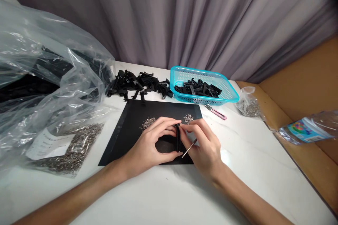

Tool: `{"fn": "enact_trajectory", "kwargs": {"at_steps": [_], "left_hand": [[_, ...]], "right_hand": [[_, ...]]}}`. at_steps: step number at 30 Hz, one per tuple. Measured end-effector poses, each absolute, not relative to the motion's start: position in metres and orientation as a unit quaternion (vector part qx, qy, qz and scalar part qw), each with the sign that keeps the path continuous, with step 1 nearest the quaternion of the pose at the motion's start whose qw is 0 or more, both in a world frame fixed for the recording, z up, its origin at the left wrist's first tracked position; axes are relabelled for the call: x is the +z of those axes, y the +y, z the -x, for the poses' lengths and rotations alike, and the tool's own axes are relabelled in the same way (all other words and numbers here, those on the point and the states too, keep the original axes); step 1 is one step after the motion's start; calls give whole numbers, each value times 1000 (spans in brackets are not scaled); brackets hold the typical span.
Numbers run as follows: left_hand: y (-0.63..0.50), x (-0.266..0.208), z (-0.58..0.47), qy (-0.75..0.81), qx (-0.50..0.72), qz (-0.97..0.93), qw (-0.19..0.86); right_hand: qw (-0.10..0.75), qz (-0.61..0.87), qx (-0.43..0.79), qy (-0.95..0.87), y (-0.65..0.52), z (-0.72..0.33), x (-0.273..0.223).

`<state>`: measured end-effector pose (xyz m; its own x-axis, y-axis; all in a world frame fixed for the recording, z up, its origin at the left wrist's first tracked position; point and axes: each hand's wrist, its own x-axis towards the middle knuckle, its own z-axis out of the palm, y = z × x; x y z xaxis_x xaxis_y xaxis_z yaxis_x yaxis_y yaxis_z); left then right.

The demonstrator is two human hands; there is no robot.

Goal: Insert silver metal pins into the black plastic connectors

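My left hand (148, 144) grips a narrow black plastic part (178, 140) upright between its thumb below and fingertips above. Held in my right hand (204, 144) is a thin metal rod (189, 148), slanting out past the palm. The thumb and index finger of that hand meet the upper end of the black part; whether they pinch something small there I cannot make out. Beneath both hands lies a black mat (124, 130). On it are two small heaps of metal pieces, one left heap (148, 123) and one right heap (188, 118).
A turquoise basket (229, 93) holds several black parts. More black parts (129, 82) are piled left of it. Pink-handled snips (216, 111) lie on the white table (253, 154). Bags of metal pieces (81, 147) and a small bag (248, 103) flank the mat. A plastic bottle (308, 128) lies right.
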<state>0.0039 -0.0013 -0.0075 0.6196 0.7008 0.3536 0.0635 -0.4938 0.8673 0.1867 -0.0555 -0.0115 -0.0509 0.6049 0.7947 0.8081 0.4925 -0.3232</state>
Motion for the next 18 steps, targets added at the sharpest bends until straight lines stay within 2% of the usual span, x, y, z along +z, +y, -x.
{"fn": "enact_trajectory", "kwargs": {"at_steps": [10,18], "left_hand": [[-3,-5,-7,252,366,-806,391],[2,-1,-8,261,337,-777,463]], "right_hand": [[450,506,-89,-730,-57,-185,-12],[450,515,-101,-723,-57,-181,-22]]}}
